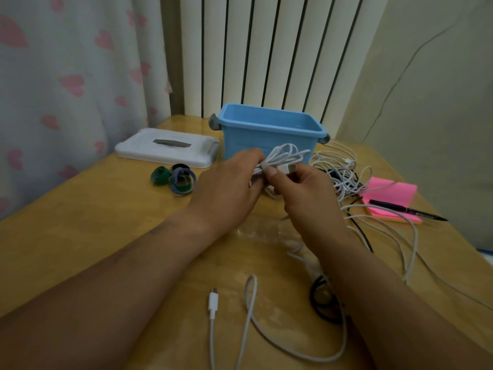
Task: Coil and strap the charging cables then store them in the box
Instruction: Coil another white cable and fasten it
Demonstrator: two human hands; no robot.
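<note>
Both hands pinch the coil at its strap; a loose wrap could let loops spring free.

No readable text anywhere; pen barrel perhaps marked, too blurred.

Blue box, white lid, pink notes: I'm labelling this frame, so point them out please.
blue box (245,140): head view, front wall.
white lid (133,150): head view, top face.
pink notes (400,193): head view, top sheet.
</note>
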